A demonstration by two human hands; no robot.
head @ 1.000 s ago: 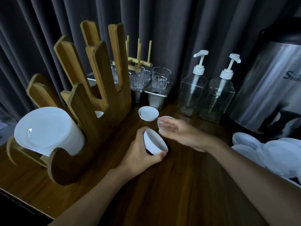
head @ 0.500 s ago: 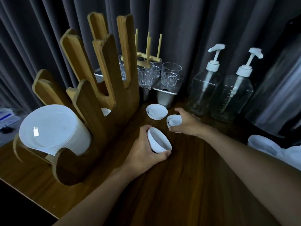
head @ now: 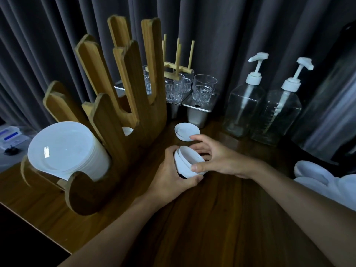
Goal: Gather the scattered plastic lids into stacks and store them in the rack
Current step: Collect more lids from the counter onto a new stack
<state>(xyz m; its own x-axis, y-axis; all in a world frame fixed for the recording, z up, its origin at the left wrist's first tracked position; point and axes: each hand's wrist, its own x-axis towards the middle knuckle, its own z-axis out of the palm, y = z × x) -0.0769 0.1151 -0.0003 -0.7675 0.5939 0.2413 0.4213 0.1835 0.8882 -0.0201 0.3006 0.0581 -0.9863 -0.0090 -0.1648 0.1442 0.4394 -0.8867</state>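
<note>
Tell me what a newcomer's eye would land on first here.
The tall wooden rack with finger-like prongs stands at the left, with a thick stack of large white round plastic lids lying on edge in its front cradle. At centre, the left hand grips a small stack of white plastic lids while the right hand pinches its top lid.

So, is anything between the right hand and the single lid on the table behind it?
Nothing visible: the right hand, pinching the top lid of the stack, is right beside the single lid.
</note>
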